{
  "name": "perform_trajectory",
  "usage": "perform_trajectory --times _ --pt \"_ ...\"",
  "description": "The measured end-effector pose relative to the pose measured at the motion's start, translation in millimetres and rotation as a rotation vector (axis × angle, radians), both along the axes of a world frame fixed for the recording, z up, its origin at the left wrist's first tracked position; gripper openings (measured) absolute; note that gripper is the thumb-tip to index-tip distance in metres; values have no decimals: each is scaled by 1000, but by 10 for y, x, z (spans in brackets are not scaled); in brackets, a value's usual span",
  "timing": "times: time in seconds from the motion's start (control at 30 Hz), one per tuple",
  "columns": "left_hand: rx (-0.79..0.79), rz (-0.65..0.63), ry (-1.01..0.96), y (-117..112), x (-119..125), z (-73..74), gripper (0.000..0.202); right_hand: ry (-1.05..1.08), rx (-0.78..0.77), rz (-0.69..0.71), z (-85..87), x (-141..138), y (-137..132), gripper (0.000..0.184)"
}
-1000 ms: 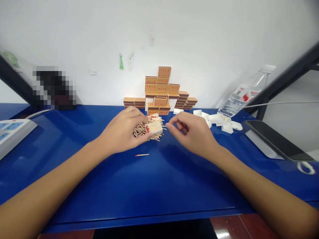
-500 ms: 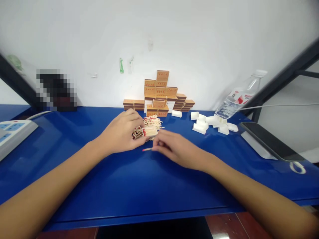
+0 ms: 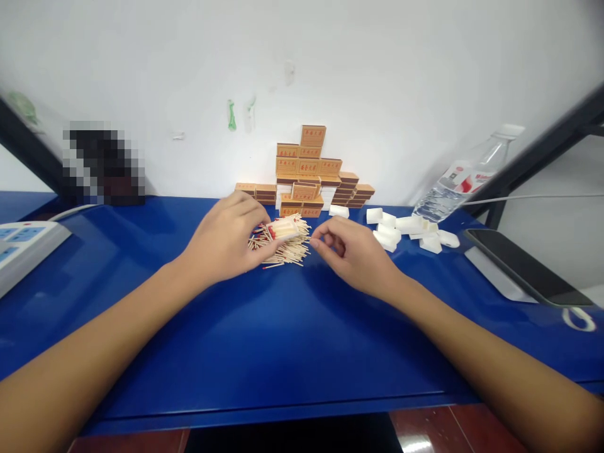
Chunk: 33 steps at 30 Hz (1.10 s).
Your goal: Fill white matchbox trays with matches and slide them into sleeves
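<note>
My left hand [image 3: 231, 236] is closed round the sides of a small white matchbox tray [image 3: 286, 228], which holds several red-headed matches. The tray is tilted over a loose heap of matches [image 3: 292, 251] on the blue table. To the right of the heap is my right hand [image 3: 353, 251], with its fingers curled and its thumb and index tips close together. Whatever may be between those tips is too small to make out. One match [image 3: 274, 266] lies at the front edge of the heap.
Orange-brown matchboxes [image 3: 309, 167] are stacked against the wall behind the heap. Several white empty trays [image 3: 387, 233] lie to the right, near a tilted water bottle [image 3: 455, 179] and a dark phone [image 3: 523, 264]. A white power strip [image 3: 33, 245] sits at the left.
My right hand has moved up and to the right, away from the tray. The match that stuck out from its fingers no longer shows there. My left hand still holds the tray.
</note>
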<state>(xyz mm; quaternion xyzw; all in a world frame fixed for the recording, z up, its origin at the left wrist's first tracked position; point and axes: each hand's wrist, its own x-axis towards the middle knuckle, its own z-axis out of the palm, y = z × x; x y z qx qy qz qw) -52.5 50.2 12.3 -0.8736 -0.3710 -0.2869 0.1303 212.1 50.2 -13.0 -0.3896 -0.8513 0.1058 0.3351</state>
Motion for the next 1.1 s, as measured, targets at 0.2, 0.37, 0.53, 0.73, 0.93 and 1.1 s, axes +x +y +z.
perform_trajectory --times 0.2,0.37,0.53,0.73,0.93,1.1 --pt "45 84 12 19 -27 -3 30 -108 -90 87 -183 -120 -20 13" --pt "40 86 25 -15 23 -31 31 -131 -51 80 -179 -245 -22 10" --pt "42 78 25 -26 34 -29 31 -210 -92 48 -148 -242 11 11" --pt "9 78 38 -37 35 -37 32 -356 -197 38 -21 -16 -6 15" --pt "-39 38 51 -44 64 -97 34 -319 -216 93 40 83 21 18" --pt "-54 27 65 -51 69 -99 35 -378 -276 95 80 86 -15 22"
